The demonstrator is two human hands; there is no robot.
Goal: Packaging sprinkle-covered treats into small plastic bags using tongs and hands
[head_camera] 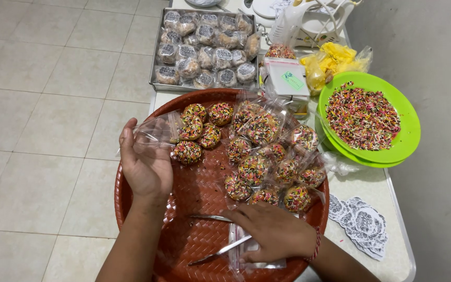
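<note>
Two bare forearms enter from the bottom edge of the frame over a round woven red tray (184, 245) at lower centre. Beneath it runs a narrow white table (371, 193) along the right half; pale beige floor tiles (43, 120) fill the left, and a grey wall stands at far right. Right hand (272, 230), lower centre, lies palm down on a stack of clear plastic bags (241, 250), fingers flat and spread, gripping nothing; metal tongs (217, 250) lie just beside it on the tray. Left hand (144, 162), left of centre, is raised with its palm turned inward, fingers pinching one clear plastic bag (157, 130) held open near the sprinkle-coated cookies (199, 130). Bare cookies sit at the tray's upper left; bagged ones crowd its centre and right. Upper centre holds a metal baking pan (155, 68) of wrapped cookies. A green plate (408, 130) of coloured sprinkles sits at right, printed labels (361, 222) at lower right, a white hand mixer (309, 21) at top
</note>
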